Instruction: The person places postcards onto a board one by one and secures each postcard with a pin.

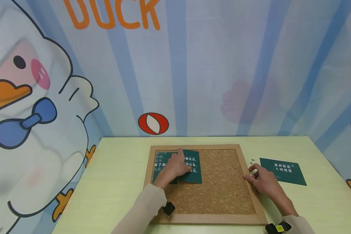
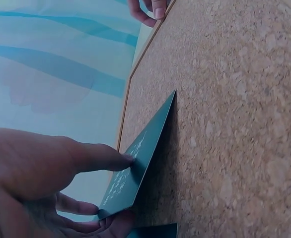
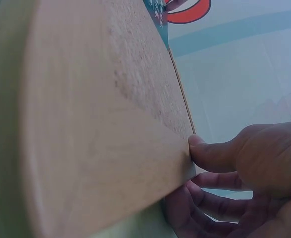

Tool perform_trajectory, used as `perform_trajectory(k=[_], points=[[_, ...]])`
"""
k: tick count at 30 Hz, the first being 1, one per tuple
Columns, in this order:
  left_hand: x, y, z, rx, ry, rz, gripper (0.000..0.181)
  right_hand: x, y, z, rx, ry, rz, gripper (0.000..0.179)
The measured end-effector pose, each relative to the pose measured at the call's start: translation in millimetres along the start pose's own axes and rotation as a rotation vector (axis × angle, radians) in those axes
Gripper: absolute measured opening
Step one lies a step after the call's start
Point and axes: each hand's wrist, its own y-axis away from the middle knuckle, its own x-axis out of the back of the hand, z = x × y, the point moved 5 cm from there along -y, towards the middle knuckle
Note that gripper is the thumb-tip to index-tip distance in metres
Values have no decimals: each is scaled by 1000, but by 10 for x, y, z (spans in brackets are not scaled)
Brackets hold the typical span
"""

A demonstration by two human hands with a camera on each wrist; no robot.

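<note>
A framed cork board [image 1: 222, 191] lies on the table. My left hand [image 1: 175, 165] pinches a dark green card [image 1: 195, 177] with white lettering over its upper left part. In the left wrist view the thumb presses the card's printed face [image 2: 148, 141], with fingers beneath its edge; the card slants up from the cork. Another green card [image 1: 166, 156] lies to its left, partly covered by the hand. At the board's right side my right hand [image 1: 266, 182] grips the wooden frame [image 3: 150, 163], thumb on the upper edge and fingers curled at the outer side.
A third green card [image 1: 297, 174] lies on the pale yellow table [image 1: 117, 182], right of the board. Small shiny pieces [image 1: 253, 159] sit between that card and the frame. A cartoon-printed backdrop [image 1: 204, 71] stands behind the table.
</note>
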Motion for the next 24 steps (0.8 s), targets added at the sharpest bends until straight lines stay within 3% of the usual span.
perform_trajectory(k=[10,24], points=[[9,-37,-24,14,-32,-5,96,0,3,-5,-1,5,11,38],[-14,-79,-34,-13,-78,-16,99,-13,-2,17,-14,9,15,37]])
